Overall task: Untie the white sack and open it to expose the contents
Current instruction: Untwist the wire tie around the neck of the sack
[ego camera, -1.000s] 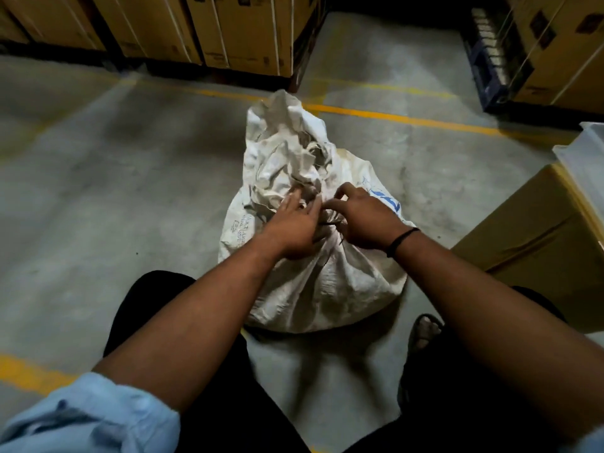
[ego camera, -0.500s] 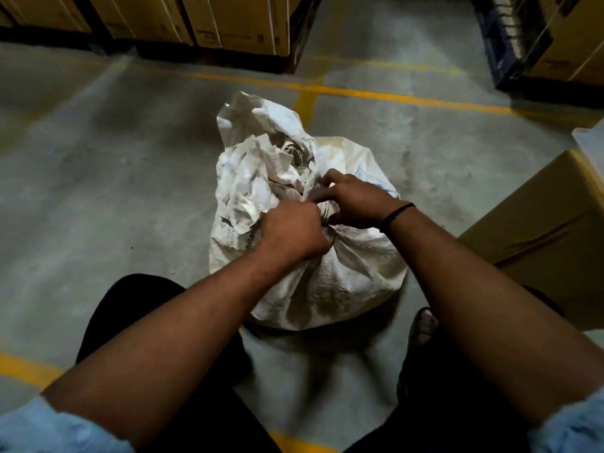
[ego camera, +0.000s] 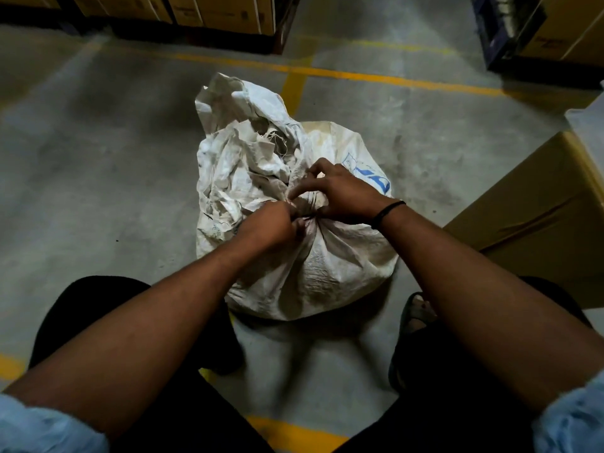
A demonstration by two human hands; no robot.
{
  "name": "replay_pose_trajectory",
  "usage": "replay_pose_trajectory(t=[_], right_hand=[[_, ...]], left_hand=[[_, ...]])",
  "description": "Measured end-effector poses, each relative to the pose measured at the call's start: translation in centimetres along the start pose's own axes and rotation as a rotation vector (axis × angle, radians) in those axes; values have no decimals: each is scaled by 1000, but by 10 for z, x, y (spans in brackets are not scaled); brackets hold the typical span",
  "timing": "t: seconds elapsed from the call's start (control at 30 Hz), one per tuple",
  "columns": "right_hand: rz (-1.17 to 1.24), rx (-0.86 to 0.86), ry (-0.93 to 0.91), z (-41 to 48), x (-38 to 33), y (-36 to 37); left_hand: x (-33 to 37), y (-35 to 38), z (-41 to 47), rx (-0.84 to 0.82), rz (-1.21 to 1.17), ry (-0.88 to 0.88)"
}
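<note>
- Nearest you, pale blue rolled sleeves (ego camera: 42, 426) at both lower corners, your dark-trousered knees spread, and both bare forearms reaching in.
- Your sandalled foot (ego camera: 415, 315) sits on the concrete floor (ego camera: 98, 174) just right of the sack's base.
- The white sack (ego camera: 327, 266) stands on the floor between your knees, bulging, its neck cinched by a dark tie (ego camera: 311, 214).
- Your left hand (ego camera: 271, 223) is curled tight, fingertips pinching at that tie (the tips themselves are hidden from view).
- Your right hand (ego camera: 343, 194), with a black wristband (ego camera: 389, 210), grips the gathered neck from the far side, thumb under, index finger laid along the bunched fabric.
- Above the tie, the crumpled loose top flops away from you, frayed threads showing.
- A brown cardboard box (ego camera: 529, 217) stands to the right, near the sack.
- Beyond, a yellow floor line (ego camera: 359, 75) crosses, then stacked cartons (ego camera: 222, 11).
</note>
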State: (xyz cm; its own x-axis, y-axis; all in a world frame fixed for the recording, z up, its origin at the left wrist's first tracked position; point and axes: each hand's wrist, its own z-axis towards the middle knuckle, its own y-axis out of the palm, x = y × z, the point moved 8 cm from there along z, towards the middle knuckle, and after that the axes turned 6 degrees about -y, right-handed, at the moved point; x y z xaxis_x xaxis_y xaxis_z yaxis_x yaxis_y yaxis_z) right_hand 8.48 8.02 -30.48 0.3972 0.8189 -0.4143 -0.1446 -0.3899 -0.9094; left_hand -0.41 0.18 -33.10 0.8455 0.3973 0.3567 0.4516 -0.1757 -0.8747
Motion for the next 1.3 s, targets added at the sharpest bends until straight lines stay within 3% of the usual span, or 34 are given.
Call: replay_pose_trajectory(t=[0.37, 0.77, 0.93, 1.07, 1.17, 1.3], right_hand=[[176, 171, 25, -3, 3, 9], [164, 246, 22, -15, -4, 11], [149, 276, 41, -17, -5, 14], [170, 314, 65, -20, -1, 16], [201, 321, 49, -22, 1, 19], [247, 287, 21, -18, 10, 16]], left_hand=[[-24, 5, 0, 29, 2, -65], [-23, 5, -5, 39, 17, -112], [-20, 2, -10, 3, -46, -76], [-13, -6, -15, -10, -229, 8], [-14, -12, -18, 54, -269, 22], [-10, -14, -20, 195, -104, 43]])
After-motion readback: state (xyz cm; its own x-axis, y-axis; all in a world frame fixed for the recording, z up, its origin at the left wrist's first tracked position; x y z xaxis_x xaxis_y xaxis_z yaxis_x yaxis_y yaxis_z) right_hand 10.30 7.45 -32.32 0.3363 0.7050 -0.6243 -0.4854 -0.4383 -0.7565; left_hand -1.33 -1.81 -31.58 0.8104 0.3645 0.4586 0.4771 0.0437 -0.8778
